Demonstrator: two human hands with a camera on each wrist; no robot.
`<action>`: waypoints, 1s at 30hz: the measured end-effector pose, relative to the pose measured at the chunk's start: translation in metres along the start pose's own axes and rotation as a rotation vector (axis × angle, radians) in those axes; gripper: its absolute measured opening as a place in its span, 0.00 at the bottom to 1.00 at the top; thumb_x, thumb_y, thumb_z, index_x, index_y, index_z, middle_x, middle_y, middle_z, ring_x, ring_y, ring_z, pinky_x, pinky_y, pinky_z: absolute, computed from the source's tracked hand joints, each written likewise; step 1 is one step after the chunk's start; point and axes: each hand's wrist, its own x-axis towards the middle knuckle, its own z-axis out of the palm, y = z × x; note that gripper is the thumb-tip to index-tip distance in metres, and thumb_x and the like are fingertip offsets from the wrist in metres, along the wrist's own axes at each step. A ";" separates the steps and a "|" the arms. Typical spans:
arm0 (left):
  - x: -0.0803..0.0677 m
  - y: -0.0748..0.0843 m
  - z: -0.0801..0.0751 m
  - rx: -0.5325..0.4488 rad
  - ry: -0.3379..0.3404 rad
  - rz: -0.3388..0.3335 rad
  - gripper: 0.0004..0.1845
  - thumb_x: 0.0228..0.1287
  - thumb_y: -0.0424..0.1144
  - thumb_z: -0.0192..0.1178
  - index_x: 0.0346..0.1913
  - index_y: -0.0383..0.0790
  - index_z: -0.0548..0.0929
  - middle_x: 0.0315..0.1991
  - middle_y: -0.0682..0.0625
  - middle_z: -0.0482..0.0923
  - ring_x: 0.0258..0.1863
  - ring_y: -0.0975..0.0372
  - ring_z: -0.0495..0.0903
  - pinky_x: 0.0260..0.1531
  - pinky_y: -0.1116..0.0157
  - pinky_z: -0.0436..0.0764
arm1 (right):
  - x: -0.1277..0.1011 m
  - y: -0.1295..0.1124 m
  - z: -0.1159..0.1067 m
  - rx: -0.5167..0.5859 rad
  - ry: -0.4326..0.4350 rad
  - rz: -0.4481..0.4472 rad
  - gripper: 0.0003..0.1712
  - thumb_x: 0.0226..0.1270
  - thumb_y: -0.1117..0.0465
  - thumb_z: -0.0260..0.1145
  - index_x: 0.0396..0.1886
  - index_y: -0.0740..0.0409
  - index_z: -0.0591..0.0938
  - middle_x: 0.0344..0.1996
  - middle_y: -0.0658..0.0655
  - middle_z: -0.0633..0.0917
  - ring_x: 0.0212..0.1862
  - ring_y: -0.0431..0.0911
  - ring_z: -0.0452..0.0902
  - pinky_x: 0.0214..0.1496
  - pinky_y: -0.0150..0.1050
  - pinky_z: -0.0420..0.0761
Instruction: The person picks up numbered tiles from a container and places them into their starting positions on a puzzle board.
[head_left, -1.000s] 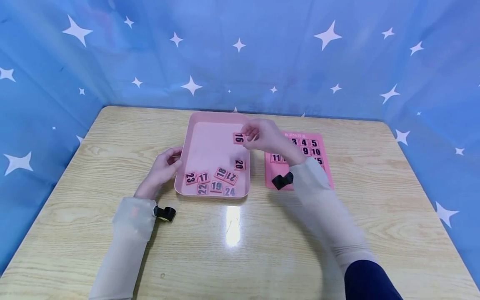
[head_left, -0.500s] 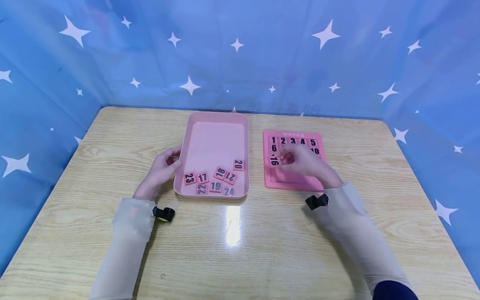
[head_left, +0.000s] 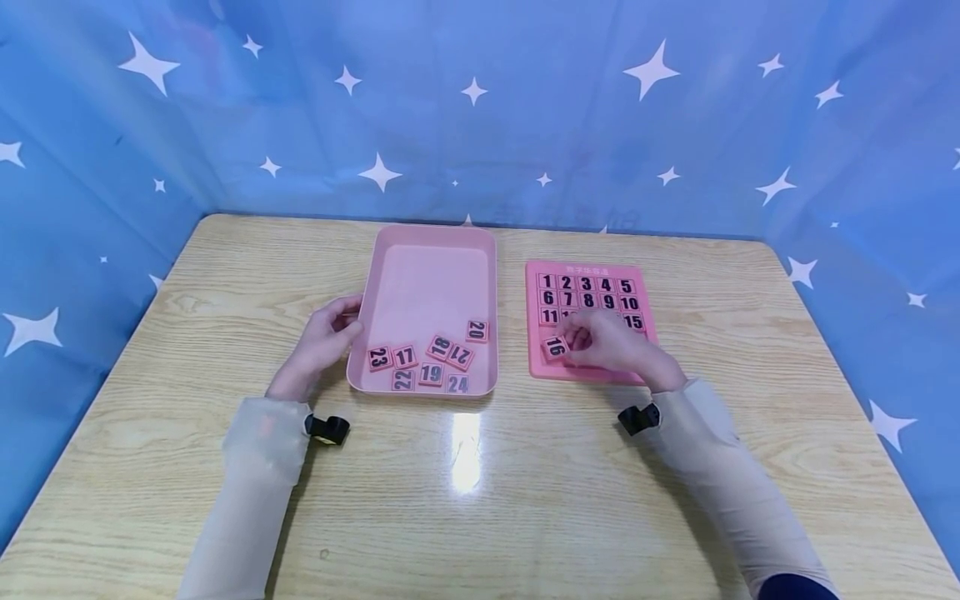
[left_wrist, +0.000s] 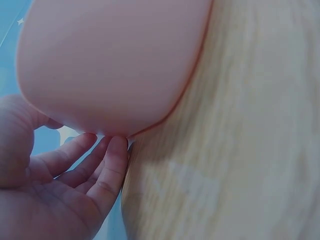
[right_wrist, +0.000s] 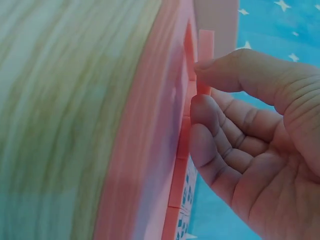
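Since a second ago my right hand point(head_left: 611, 348) carried tile 16 point(head_left: 555, 347) from the tray point(head_left: 427, 242) onto the number board point(head_left: 588, 371), still pinching it; left hand point(head_left: 322, 337) rests relaxed against the tray; rows 1–15 filled, eight tiles left.

On the board point(head_left: 590, 321) at the right, the far row reads 1, 2, 3, 4, 5 and the next 6, 7, 8, 9, 10. In the third row 11 and 15 show; the middle is hidden. A header line above is too small to read. The tile point(head_left: 555, 347) pinched by the right hand point(head_left: 611, 346) reads 16. Tiles in the tray point(head_left: 427, 275) read 20, 18, 21, 23, 17, 22, 19, 24.
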 end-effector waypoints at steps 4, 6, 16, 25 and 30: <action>0.000 0.000 0.000 0.005 0.000 -0.002 0.24 0.62 0.24 0.47 0.63 0.22 0.65 0.56 0.28 0.69 0.49 0.47 0.71 0.40 0.78 0.72 | 0.001 0.001 0.001 -0.027 -0.018 0.013 0.16 0.49 0.74 0.70 0.41 0.69 0.80 0.28 0.57 0.81 0.31 0.45 0.77 0.35 0.35 0.79; 0.000 0.001 0.000 0.008 0.000 -0.003 0.25 0.62 0.24 0.47 0.63 0.22 0.65 0.56 0.28 0.69 0.49 0.48 0.71 0.40 0.78 0.72 | 0.001 0.001 0.001 -0.035 -0.031 0.011 0.17 0.50 0.75 0.69 0.43 0.70 0.80 0.29 0.56 0.81 0.32 0.45 0.77 0.35 0.36 0.79; -0.001 0.003 0.000 0.002 -0.003 0.004 0.25 0.61 0.23 0.47 0.63 0.21 0.64 0.56 0.28 0.69 0.50 0.46 0.71 0.40 0.78 0.72 | -0.003 -0.005 0.001 -0.127 0.037 0.033 0.10 0.52 0.68 0.70 0.36 0.65 0.81 0.26 0.53 0.81 0.29 0.43 0.75 0.33 0.38 0.77; -0.001 0.002 0.000 -0.006 -0.005 -0.017 0.25 0.61 0.23 0.48 0.63 0.22 0.64 0.56 0.28 0.68 0.48 0.49 0.71 0.41 0.78 0.72 | 0.004 -0.015 0.013 -0.169 0.090 0.224 0.19 0.51 0.51 0.73 0.16 0.55 0.74 0.12 0.48 0.70 0.18 0.40 0.60 0.23 0.34 0.64; 0.000 0.001 0.000 -0.015 -0.010 -0.020 0.25 0.62 0.24 0.48 0.63 0.22 0.64 0.57 0.28 0.68 0.49 0.48 0.71 0.40 0.78 0.72 | 0.007 -0.017 0.016 -0.181 0.092 0.234 0.17 0.51 0.54 0.74 0.18 0.56 0.75 0.14 0.49 0.73 0.20 0.41 0.65 0.25 0.35 0.68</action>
